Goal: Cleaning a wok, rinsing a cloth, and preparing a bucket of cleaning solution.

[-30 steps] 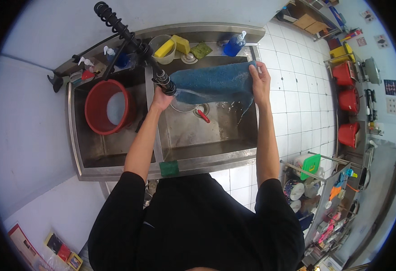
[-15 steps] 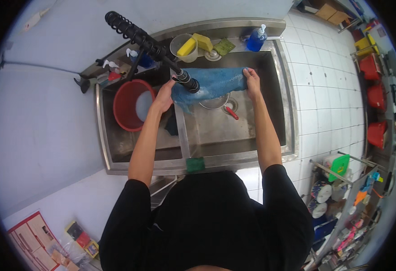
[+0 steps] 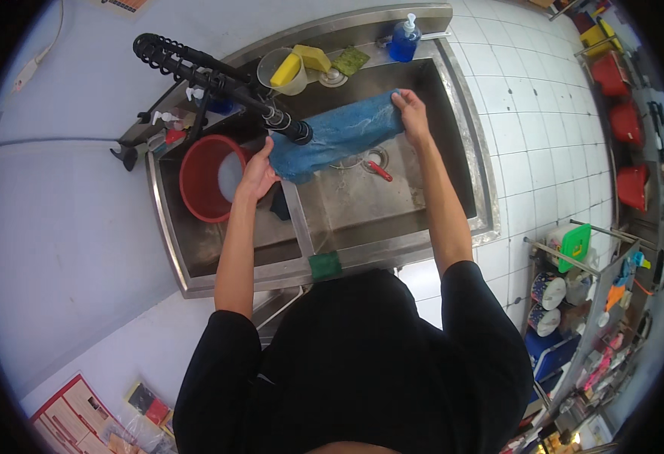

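Observation:
A wet blue cloth (image 3: 347, 135) is stretched between my hands over the right basin of a steel double sink (image 3: 370, 219). My left hand (image 3: 257, 171) grips its left end near the divider, and my right hand (image 3: 412, 115) pinches its upper right corner. The black spring-hose faucet (image 3: 271, 113) reaches in from the upper left, its spout in front of the cloth's left part. Below the cloth, a red handle (image 3: 379, 171) lies by the drain; the cloth partly hides what it belongs to.
A red bucket (image 3: 209, 181) stands in the left basin. Along the back ledge are a clear tub (image 3: 292, 85) with a yellow sponge, a green scouring pad (image 3: 350, 60) and a blue soap bottle (image 3: 405, 41). A green pad (image 3: 325, 265) lies on the front rim.
The cloth's right end has risen relative to its left, so it now slants. Both hands keep their hold. The whole view has shifted and turned slightly.

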Demonstrator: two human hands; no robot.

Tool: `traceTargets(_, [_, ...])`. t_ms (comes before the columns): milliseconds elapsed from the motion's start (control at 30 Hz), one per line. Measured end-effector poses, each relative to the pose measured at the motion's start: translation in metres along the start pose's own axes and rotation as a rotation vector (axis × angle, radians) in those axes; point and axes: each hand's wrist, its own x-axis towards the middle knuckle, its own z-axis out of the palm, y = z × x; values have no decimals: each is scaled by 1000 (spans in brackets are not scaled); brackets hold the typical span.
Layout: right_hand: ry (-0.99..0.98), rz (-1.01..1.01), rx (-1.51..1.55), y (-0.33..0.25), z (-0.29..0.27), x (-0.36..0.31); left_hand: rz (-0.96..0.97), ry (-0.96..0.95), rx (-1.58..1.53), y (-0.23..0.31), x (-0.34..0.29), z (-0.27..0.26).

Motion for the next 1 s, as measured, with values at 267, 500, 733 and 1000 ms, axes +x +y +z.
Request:
traceTargets(267, [22,-166,-203,-117,-14,-32,-25,-392,-217,-12,75,-3])
traceTargets(500, [-14,-182,-210,-138,-2,-20,-134,-495,-343,3,110,-35])
traceTargets(733, [4,-205,-202,-138,-14,-20,-103,-231,-51,37,87,2])
traceTargets(1000, [-47,-237,-158,-143,4,-31,2,-251,38,37,72,-12])
